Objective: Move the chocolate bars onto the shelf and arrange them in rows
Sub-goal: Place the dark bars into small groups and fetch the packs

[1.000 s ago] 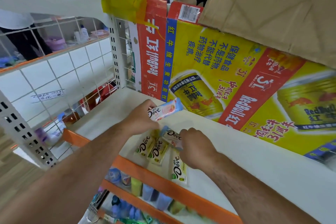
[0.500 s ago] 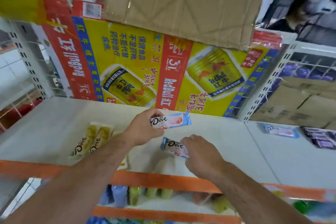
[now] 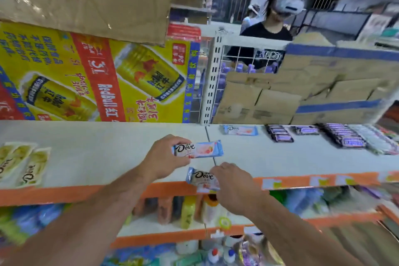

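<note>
Framing has swung right since half a second ago: the two yellow-wrapped Dove bars (image 3: 32, 166) that sat left of centre now lie at the far left of the white metal shelf (image 3: 108, 147), and a second shelf panel has come into view on the right. My left hand (image 3: 166, 157) still pinches one pink-and-blue Dove chocolate bar (image 3: 200, 150) by its end, level above the seam between the panels. My right hand (image 3: 235, 188) grips another pink Dove bar (image 3: 200, 178) just below it, over the orange front strip (image 3: 64, 194).

I count three pink Dove bars: one in each hand and a third pink bar (image 3: 239, 130) lying flat at the back of the right panel. There are two yellow ones. The dark-wrapped bars (image 3: 345, 139) lie in three clusters, too blurred to count singly. Behind the shelf stand a yellow-and-red Red Bull carton (image 3: 97, 82) and brown cardboard boxes (image 3: 269, 99).
</note>
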A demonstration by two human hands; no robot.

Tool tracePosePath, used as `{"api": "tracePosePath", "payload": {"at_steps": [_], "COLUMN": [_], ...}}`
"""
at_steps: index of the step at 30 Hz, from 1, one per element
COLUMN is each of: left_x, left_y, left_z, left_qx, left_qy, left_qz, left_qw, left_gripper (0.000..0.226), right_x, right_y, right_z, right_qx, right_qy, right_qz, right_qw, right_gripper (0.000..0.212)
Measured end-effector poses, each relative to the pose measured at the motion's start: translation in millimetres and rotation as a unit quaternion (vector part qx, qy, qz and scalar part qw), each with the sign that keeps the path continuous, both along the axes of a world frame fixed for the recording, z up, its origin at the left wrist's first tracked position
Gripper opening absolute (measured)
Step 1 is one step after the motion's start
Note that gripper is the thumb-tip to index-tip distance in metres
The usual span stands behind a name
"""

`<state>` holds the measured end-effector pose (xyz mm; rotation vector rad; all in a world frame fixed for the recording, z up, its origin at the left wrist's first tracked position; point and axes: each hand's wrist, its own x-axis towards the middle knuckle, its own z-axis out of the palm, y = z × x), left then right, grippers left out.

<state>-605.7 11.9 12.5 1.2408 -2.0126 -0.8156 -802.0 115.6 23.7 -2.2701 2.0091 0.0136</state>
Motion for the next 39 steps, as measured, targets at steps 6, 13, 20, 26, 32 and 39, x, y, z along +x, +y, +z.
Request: {"api": "tracePosePath", "payload": {"at_steps": [6, 13, 20, 26, 32, 39], "left_x": [-67, -119, -170, -208, -231, -232], "left_y": [19, -3, -64, -128, -169, -179], "left_z": [-4, -12, -31, -52, -67, -97], "left_qx": [-0.014, -0.007, -0.013, -0.01, -0.022, -0.046], "left_qy": [-0.025, -0.052, -0.053, -0.042, -0.054, -0.063], "left_qz": [-0.01, -0.036, -0.05, -0.066, -0.06, -0.029], "left_qw": [1.0, 0.998, 0.997, 0.997, 0.997, 0.997], "left_gripper": [0.048, 0.049, 0.05, 0.047, 0.048, 0.05], "right_x": [-70, -113, -156, -189, -206, -222], "right_y": [25, 14, -34, -87, -123, -147], "right_z": [-2, -10, -16, -22, -26, -36], "right_qx": [0.0, -0.011, 0.009, 0.028, 0.034, 0.056], "right_qy": [-0.026, -0.033, -0.025, -0.007, -0.011, -0.02], "right_qz": [-0.018, -0.03, -0.047, -0.067, -0.071, -0.052], "right_qw": [1.0, 0.999, 0.999, 0.997, 0.997, 0.997], "right_gripper": [0.045, 0.042, 0.043, 0.047, 0.05, 0.052]}}
